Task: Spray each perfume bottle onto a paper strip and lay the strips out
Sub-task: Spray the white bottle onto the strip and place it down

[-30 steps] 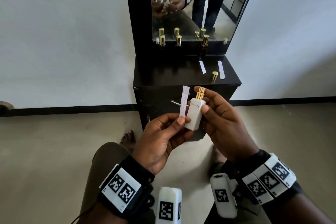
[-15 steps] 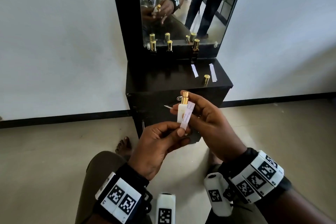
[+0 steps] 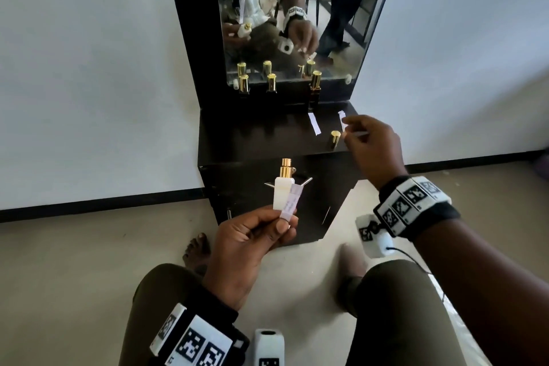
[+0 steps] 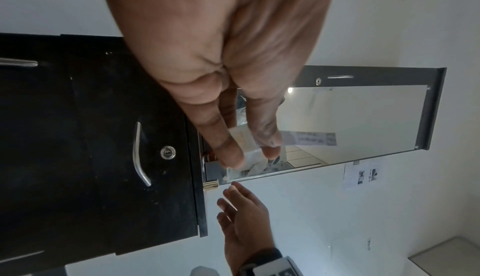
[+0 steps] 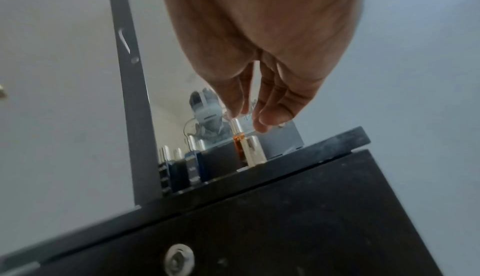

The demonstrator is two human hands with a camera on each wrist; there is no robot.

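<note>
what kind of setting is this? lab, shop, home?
Probably a home room, not a lab. A low black dressing unit with a mirror stands against a plain white wall, gold-capped perfume bottles line its top, and the person sits on the bare floor before it.

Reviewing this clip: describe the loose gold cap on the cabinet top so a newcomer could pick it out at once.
Start at the black mirrored cabinet against the white wall and look at its top's front right corner. The gold cap stands there alone, just left of the right hand. Unlike the gold-capped bottles lined up under the mirror, it has no bottle beneath it.
</note>
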